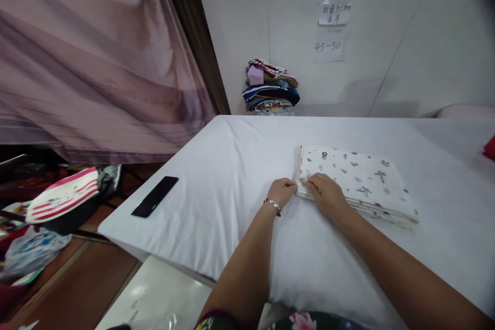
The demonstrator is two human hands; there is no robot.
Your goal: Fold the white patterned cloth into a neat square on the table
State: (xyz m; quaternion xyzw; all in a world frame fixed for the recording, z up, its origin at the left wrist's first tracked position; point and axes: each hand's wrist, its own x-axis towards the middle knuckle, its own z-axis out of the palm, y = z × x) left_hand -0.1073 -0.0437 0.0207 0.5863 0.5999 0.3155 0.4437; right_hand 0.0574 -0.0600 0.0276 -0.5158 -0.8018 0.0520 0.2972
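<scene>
A folded white cloth with small grey-green palm and leaf prints lies flat on the table, several layers thick along its front edge. My left hand, with a silver bracelet at the wrist, pinches the cloth's near left corner. Close beside it, my right hand has its thumb and fingers closed on the cloth's front edge near the same corner. The fingertips of both hands are partly hidden.
A white-covered table spreads around the cloth. A black phone lies near its left edge. Beyond the far edge stands a stack of folded clothes against the wall. A pink curtain hangs at left, above a plastic bag.
</scene>
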